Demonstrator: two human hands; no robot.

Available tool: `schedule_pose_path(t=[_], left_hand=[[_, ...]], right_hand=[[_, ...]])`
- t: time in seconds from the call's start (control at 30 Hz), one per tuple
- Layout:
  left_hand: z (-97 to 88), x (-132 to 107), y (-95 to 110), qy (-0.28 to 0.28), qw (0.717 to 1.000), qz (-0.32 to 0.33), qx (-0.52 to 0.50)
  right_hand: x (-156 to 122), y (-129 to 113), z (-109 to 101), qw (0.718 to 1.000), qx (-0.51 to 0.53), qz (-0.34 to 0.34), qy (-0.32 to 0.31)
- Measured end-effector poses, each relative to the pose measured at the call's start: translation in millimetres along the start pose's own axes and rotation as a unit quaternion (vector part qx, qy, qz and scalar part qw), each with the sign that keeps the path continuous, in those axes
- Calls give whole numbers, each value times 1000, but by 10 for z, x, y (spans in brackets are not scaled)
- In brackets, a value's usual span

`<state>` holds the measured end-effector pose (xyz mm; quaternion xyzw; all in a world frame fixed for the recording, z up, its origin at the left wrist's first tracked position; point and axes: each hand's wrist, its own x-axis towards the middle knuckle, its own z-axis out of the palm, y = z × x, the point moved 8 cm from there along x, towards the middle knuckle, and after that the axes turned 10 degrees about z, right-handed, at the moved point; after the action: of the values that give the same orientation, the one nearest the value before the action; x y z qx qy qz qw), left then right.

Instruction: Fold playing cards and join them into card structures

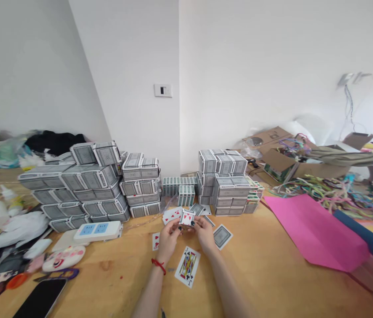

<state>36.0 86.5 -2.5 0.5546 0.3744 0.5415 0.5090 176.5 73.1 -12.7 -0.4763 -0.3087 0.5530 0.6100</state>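
Between my two hands, just above the table, is a playing card (pixel 186 217) with red hearts, its edges seeming folded. My left hand (pixel 170 230), with a red string bracelet at the wrist, pinches its left side. On the other side, my right hand (pixel 202 230) grips the right edge. Below them a jack of clubs (pixel 188 266) lies face up. A face-down card (pixel 222 236) rests right of my right hand, and a red-suited card (pixel 155 241) is partly hidden by my left hand. More loose cards (pixel 172 214) lie behind.
Stacked blocks of folded cards stand at left (pixel 100 176), centre left (pixel 141 185) and right (pixel 231 190). Small green-patterned boxes (pixel 186 194) sit between. A white device (pixel 98 231) and black phone (pixel 42 299) lie left; pink paper (pixel 318 234) and cardboard boxes (pixel 280 163) are right.
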Motion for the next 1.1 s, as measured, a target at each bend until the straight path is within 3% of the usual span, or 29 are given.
schedule_pose_path(t=[0.27, 0.47, 0.67, 0.9, 1.1], left_hand=[[-91, -16, 18, 40, 997, 23, 63], [-104, -2, -14, 31, 995, 33, 84], [-51, 0, -33, -5, 986, 58, 157], [-11, -37, -3, -25, 966, 77, 245], [-28, -31, -66, -19, 977, 65, 202]], right_hand=[[27, 59, 54, 999, -30, -2, -15], [-83, 1, 150, 992, -120, -37, -15], [-96, -26, 99, 981, -175, -79, 18], [-78, 23, 109, 976, -201, -79, 6], [-68, 51, 120, 977, -202, -73, 1]])
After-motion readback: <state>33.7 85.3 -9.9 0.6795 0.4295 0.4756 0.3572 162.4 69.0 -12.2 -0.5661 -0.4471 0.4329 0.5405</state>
